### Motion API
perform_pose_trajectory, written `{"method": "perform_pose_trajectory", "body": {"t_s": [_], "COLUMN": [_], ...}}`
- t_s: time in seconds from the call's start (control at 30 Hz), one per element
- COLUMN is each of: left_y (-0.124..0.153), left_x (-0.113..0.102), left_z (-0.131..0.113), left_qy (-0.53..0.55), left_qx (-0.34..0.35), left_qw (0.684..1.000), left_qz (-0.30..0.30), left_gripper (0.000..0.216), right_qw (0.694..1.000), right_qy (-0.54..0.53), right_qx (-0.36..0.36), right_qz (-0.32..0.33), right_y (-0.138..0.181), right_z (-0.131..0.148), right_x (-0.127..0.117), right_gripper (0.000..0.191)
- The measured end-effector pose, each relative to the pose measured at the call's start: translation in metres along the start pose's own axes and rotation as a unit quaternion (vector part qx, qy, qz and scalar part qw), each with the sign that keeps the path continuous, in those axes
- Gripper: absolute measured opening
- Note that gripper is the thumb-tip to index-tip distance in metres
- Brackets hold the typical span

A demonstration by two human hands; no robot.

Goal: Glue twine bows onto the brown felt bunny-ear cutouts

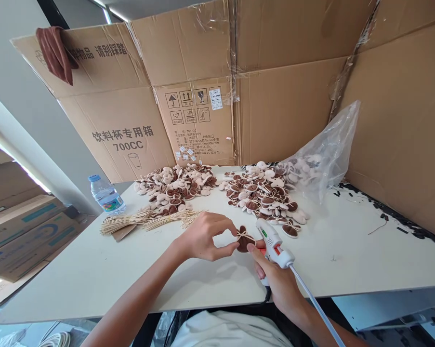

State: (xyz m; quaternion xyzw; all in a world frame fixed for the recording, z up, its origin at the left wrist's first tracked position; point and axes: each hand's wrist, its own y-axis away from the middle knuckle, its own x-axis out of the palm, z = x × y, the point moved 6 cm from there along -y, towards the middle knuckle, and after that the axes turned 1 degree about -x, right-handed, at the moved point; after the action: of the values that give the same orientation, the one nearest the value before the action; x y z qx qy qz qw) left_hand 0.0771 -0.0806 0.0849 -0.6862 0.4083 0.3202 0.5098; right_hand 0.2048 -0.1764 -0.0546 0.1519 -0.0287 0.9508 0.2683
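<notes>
Above the near edge of the table is a small brown fabric piece point(243, 243) with rounded ears and a cream string bow across it. My left hand point(206, 236) comes in from its left, with thumb and forefinger pinched at the piece's edge by the bow. My right hand point(275, 279) grips a white hot glue gun point(270, 236), and its thumb reaches the right side of the brown piece. A long clear glue stick point(316, 303) sticks out of the gun's back end. The gun's nozzle points away from me, toward the heaps.
Two heaps of brown and cream pieces, a left heap point(181, 185) and a right heap point(260, 190), lie at the back. A clear plastic bag point(333, 149) holds more. Cream string bundles point(130, 221) and a water bottle point(107, 195) are left. Cardboard walls point(285, 111) enclose the table's back.
</notes>
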Motion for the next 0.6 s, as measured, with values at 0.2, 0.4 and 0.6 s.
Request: {"method": "perform_pose_trajectory", "body": {"t_s": [0.2,0.4,0.6], "left_y": [-0.0029,-0.0056,-0.0039], "left_x": [0.0012,-0.0023,-0.0073], "left_z": [-0.0026,-0.0008,0.0055], "left_qy": [-0.046,0.166,0.424], "left_qx": [0.015,-0.038,-0.091], "left_qw": [0.998,0.985,0.901], "left_qz": [0.038,0.042,0.028], "left_gripper": [0.014,0.011,0.022], "right_qw": [1.000,1.000,1.000], "right_qy": [0.001,-0.019,0.008], "right_qx": [0.007,0.004,0.006], "right_qz": [0.006,-0.004,0.003], "right_y": [0.0004,0.0006,0.0009], "right_z": [0.0042,0.0053,0.0015], "right_x": [0.0035,0.0030,0.0007], "right_gripper": [0.039,0.041,0.036]}}
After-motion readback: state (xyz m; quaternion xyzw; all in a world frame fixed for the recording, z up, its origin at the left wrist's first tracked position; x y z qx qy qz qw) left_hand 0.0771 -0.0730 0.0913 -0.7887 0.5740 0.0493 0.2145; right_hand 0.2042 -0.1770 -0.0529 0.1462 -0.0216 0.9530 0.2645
